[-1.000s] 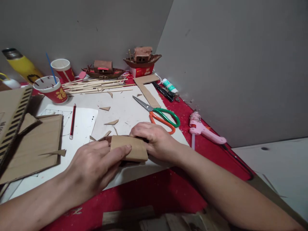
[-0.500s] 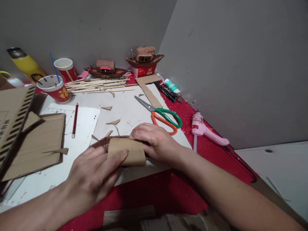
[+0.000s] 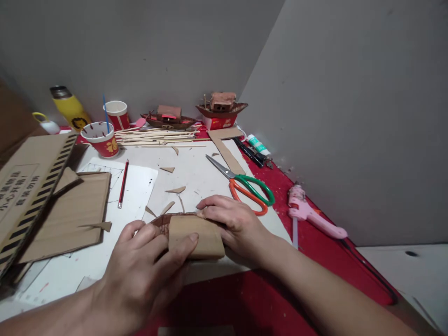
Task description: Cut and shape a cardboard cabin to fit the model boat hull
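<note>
A curved tan cardboard piece (image 3: 196, 233) lies over a brown boat hull (image 3: 163, 225) near the table's front edge. My left hand (image 3: 143, 261) grips the hull and the cardboard from the left, its thumb pressed on the cardboard's face. At the right end, my right hand (image 3: 234, 224) holds the cardboard and the hull, fingers curled over the far edge. Most of the hull's right part is hidden by the cardboard and my right hand.
Scissors (image 3: 233, 177) lie beyond my right hand, and a pink glue gun (image 3: 310, 212) is at the right. Cardboard sheets (image 3: 73, 214) and a pencil (image 3: 123, 184) are left. Cups (image 3: 105, 144), sticks (image 3: 157, 136) and two model boats (image 3: 170, 116) stand or lie behind.
The view has shifted, so the table's things appear lower and further right. Both hands keep hold of the cardboard and hull; the fingers of my left hand have bent and lifted slightly.
</note>
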`<state>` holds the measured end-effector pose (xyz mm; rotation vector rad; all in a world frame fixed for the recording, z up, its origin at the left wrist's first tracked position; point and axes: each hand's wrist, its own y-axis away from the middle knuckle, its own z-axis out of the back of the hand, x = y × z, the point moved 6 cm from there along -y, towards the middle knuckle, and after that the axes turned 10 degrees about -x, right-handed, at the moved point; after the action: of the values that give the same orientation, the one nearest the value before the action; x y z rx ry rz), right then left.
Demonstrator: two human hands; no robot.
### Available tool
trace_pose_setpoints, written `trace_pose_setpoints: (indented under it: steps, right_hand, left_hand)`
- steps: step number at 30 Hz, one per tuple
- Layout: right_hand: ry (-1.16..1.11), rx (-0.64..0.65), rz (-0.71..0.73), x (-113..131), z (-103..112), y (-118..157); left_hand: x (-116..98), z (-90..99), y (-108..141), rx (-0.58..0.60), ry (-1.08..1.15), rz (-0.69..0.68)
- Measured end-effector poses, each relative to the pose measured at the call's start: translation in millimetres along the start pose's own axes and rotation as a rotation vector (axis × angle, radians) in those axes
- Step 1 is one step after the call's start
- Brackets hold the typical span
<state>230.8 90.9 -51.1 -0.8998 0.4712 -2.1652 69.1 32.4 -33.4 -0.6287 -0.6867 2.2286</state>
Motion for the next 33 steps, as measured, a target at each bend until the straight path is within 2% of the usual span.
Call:
trace_pose_setpoints:
  steps: [5, 6, 9, 12, 16, 24, 33]
  right_hand:
    - [-0.027, -0.004, 0.005, 2, 1, 0]
    - [-0.025, -0.001, 0.001, 2, 1, 0]
    - [-0.017, 0.012, -0.004, 2, 0, -1]
    - [-0.003, 0.005, 0.007, 3, 0, -1]
    - [0.013, -0.003, 0.019, 3, 1, -1]
    - [-0.009, 0.001, 0.004, 7, 0, -4]
    - [-0.005, 0.035, -0.03, 10, -2, -2]
  left_hand:
    - [21, 14.3, -12, -0.044, 0.146, 0.148]
    - [31, 14.2, -13, -0.04, 0.183, 0.241]
    - [57, -1.9, -10, 0.113, 0.281, 0.471]
    - [68, -23.8, -5, 0.265, 0.379, 0.619]
    - [66, -39.9, -6, 0.381, 0.446, 0.658]
    - [66, -42.8, -5, 0.441, 0.509, 0.798]
    - [61, -41.8, -15, 0.517, 0.393, 0.658]
